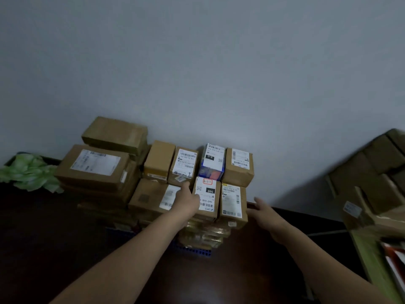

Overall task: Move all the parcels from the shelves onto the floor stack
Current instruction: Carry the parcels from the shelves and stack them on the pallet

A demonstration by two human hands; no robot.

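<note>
Head cam: parcel stack (94,167) on floor by wall (197,73); L hand (188,195) fingers straight, touching 090-label box (209,195) atop stack; R hand (262,208) fingers straight, holding nothing, just beside stack's R edge; shelf parcels (381,159) far R.

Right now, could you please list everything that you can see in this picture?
brown parcels: eight on top, more beneath, stacked on the floor by the wall
blue parcel: one, white label, back row of the stack
crate: one, blue, under the stack
bag: one, green, left of the stack
shelf: one, yellowish, right edge
shelf parcels: several, brown, blurred
wall: grey
floor: dark
left hand: fingers straight, on the stack's top
right hand: fingers straight, at the stack's right side
</note>
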